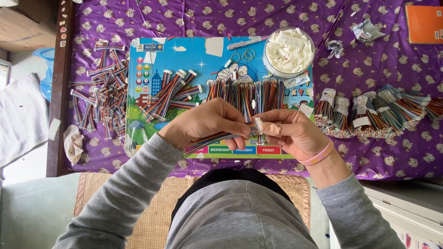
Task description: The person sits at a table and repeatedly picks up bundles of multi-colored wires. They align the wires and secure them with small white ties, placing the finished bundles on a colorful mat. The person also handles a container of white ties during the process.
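My left hand (205, 125) pinches a flat bundle of multicoloured wires (210, 139) that trails down to the left. My right hand (288, 131), with a pink wristband, holds a small white connector (258, 126) against the end of those wires. Both hands meet above a colourful cartoon board (184, 60). Behind the hands a row of loose multicoloured wires (244, 94) lies spread on the board. A clear round bowl of white connectors (289, 51) stands at the board's far right corner.
Finished wire pieces with connectors lie in a pile on the board (168, 94) and in a larger heap at the left (99, 90). Taped wire bundles (369, 113) lie at the right on the purple cloth (392, 60). An orange book (424, 24) sits far right.
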